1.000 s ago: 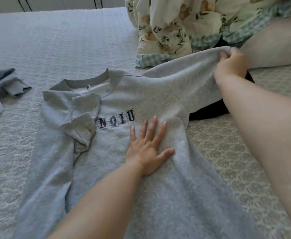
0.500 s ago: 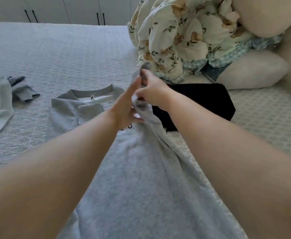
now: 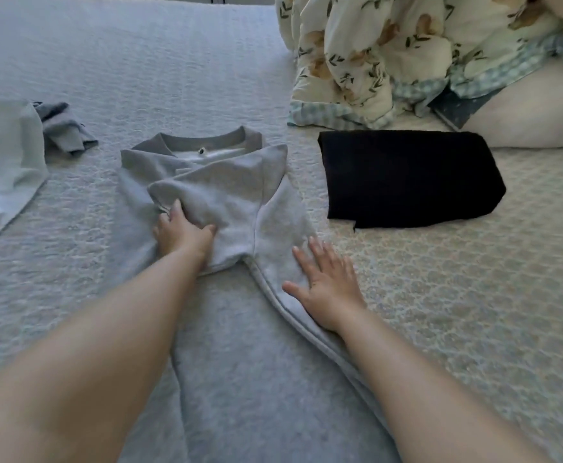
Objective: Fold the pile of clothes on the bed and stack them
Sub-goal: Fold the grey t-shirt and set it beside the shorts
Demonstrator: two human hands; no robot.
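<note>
Quilted bed [image 3: 139,61], fleecy grey sweatshirt [image 3: 240,362]

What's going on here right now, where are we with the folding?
A person is partway through folding a grey sweatshirt laid flat on the bed. Both sleeves are folded in across the chest. The left hand holds the cuff end of the top sleeve, and the right hand lies flat on the sweatshirt's right edge. A folded black garment sits to the right, and unfolded pale clothes wait on the left.

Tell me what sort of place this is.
Most likely a bedroom: clothes are being folded on a bed with a textured bedspread, with a bunched floral quilt and a pillow at its far side.
</note>
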